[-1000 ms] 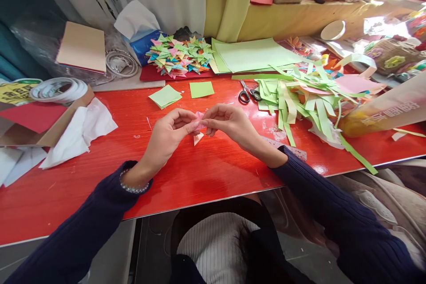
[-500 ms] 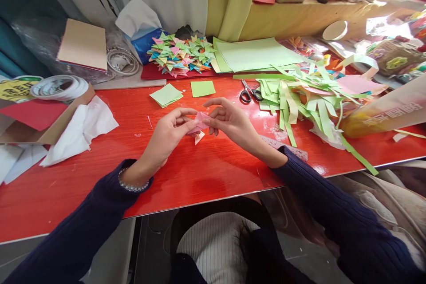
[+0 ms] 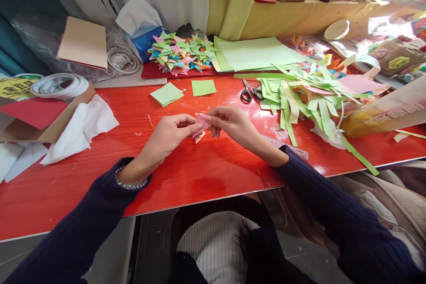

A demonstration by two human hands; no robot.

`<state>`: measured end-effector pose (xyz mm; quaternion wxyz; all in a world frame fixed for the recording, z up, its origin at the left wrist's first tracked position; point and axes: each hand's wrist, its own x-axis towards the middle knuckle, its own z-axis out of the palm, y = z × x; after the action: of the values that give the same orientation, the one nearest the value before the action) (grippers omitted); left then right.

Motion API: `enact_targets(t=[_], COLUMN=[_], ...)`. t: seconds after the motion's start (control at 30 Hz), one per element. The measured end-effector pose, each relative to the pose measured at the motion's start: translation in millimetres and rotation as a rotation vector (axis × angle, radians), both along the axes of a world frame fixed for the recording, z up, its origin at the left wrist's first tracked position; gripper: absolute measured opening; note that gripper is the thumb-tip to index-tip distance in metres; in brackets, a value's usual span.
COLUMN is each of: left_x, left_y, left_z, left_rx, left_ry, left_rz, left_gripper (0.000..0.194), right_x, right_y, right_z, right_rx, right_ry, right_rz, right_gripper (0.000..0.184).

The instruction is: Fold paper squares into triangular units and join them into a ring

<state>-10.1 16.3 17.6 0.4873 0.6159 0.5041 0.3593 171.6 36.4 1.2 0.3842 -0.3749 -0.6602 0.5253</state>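
Between my two hands is a small folded pink paper (image 3: 201, 120), held just above the red table. My left hand (image 3: 171, 135) pinches its left side between thumb and fingers. The thumb and fingertips of my right hand (image 3: 229, 120) close on its right side. Just under the pink paper lies a small cream folded paper piece (image 3: 200, 137), partly covered. Beyond my hands are a stack of pale green paper squares (image 3: 167, 94) and a brighter green square (image 3: 203, 88). A pile of colourful folded paper pieces (image 3: 181, 53) sits at the back.
Black-handled scissors (image 3: 246, 93) lie right of the green squares, beside a heap of green paper strips (image 3: 299, 97). Large green sheets (image 3: 261, 53) rest at the back. A ruler (image 3: 288, 146) is partly under my right forearm. At left stands a cardboard box (image 3: 80, 104) with tape rolls.
My right hand's raised index finger has come down onto the pink paper. The paper has turned slightly in my fingers, and my left hand has shifted a little.
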Motion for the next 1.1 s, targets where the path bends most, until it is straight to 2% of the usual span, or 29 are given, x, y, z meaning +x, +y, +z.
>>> enact_targets(t=[0.2, 0.4, 0.53, 0.63, 0.8, 1.0, 1.1], left_x=[0.0, 1.1, 3.2, 3.9, 2.8, 3.1, 3.5], left_y=[-0.6, -0.7, -1.0, -1.3, -1.5, -4.1, -5.6], left_z=[1.0, 0.1, -1.6, -2.1, -1.1, -4.9, -5.3], left_rx=[0.018, -0.041, -0.034, -0.034, 0.043, 0.167, 0.201], left_ry=[-0.045, -0.059, -0.229, -0.277, -0.186, -0.139, -0.109], left_rz=[0.055, -0.017, 0.09, 0.14, 0.079, 0.165, 0.156], left_gripper=[0.016, 0.015, 0.018, 0.018, 0.015, 0.013, 0.019], right_x=[-3.2, -0.1, -1.9, -3.0, -2.3, -8.0, -10.8], right_y=[-0.6, 1.1, 0.5, -0.5, -2.2, -9.3, -14.7], right_z=[-0.1, -1.4, 1.7, 3.4, 4.5, 6.8, 10.1], right_rx=[-0.089, 0.024, -0.131, -0.199, -0.163, -0.259, -0.291], right_ry=[0.144, 0.007, 0.116, 0.129, 0.09, 0.13, 0.135], right_rz=[-0.033, -0.031, 0.016, 0.076, 0.094, 0.144, 0.134], right_gripper=[0.033, 0.029, 0.038, 0.038, 0.033, 0.03, 0.029])
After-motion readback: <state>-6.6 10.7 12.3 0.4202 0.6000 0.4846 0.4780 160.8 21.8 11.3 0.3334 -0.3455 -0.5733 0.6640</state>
